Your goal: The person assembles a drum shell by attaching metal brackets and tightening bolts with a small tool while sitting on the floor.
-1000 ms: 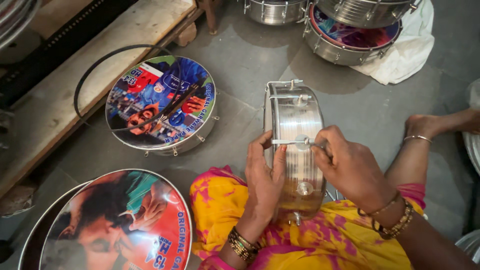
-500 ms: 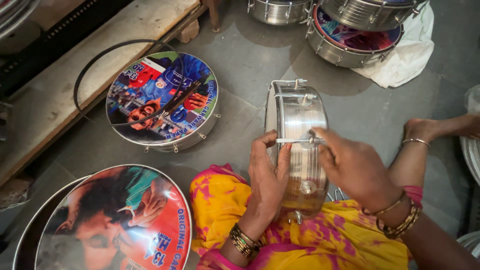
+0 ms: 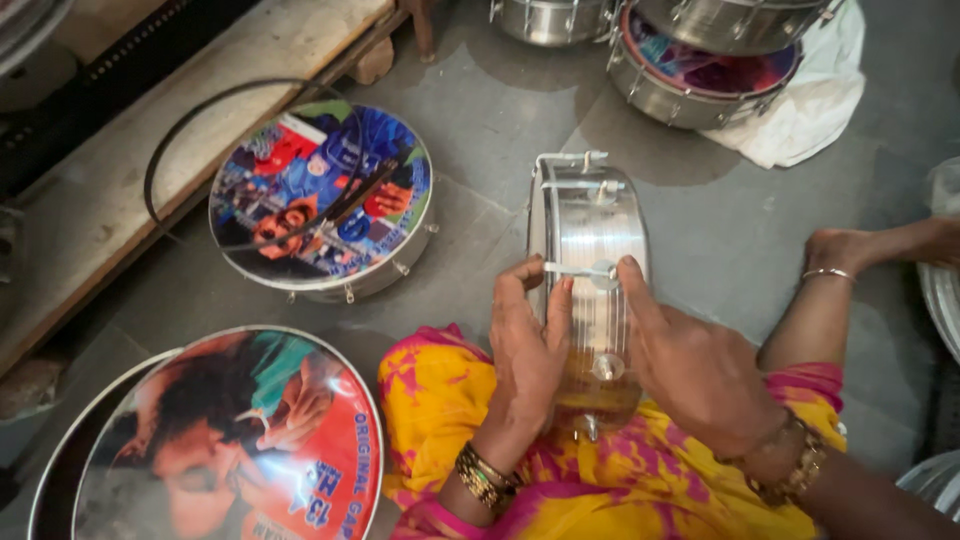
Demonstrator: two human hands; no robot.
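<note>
- Far out to the left of the fingers, a large round drum head (image 3: 235, 440) lies flat on the floor, its glossy printed skin mostly red and teal inside a thin metal rim.
- Above it, also left of the fingers, a smaller drum (image 3: 322, 200) sits skin-up with a bright blue and red print; short hooks stud its steel wall, and a loose black hoop (image 3: 190, 115) leans across it onto a worn wooden plank (image 3: 150, 90).
- The left hand (image 3: 525, 350) presses flat against the left side of a steel drum shell (image 3: 590, 240), fingers (image 3: 520, 285) together and bent over the rim (a steadying hold, it seems, since the shell stands on edge in the lap).
- The shell is polished, ribbed and cylindrical, propped between both hands on yellow and pink cloth (image 3: 440, 400); a thin tension rod (image 3: 575, 268) crosses it right at the fingertips.
- The right hand (image 3: 695, 365) cups the shell's right side, its forefinger stretched to the rod's fitting, the other fingers loosely curled.
- Beyond the fingers to the upper right, more steel drums (image 3: 700, 70) rest stacked on white cloth (image 3: 810, 110).
</note>
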